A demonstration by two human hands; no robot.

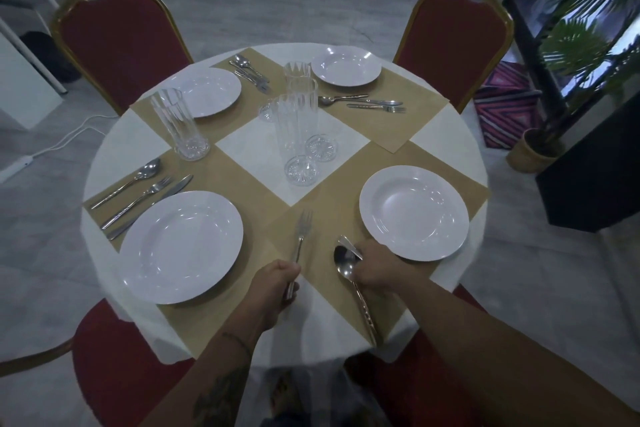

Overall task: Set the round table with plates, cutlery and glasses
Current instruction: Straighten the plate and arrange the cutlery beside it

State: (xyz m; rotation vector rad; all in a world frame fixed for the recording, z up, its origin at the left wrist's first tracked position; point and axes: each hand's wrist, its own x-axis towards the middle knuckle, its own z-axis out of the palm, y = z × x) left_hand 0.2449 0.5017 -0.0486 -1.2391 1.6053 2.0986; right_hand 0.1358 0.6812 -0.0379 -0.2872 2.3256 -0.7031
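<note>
The round table (114,142) has a white cloth and tan placemats. My left hand (273,282) grips a fork (303,230) by its handle, tines pointing away, over the near mat. My right hand (375,267) holds a knife (349,246), only its blade tip showing, beside a spoon (349,274) lying on the mat. The near right plate (414,211) sits just right of that hand. A near left plate (180,246) has a spoon, fork and knife (142,194) to its left. Two far plates (207,90) (346,66) have cutlery beside them.
Three tall clear glasses (294,135) stand upside down at the table's centre, and one glass (178,125) stands by the far left plate. Red chairs (121,42) (453,38) ring the table. A potted plant (540,146) and a dark cabinet are at the right.
</note>
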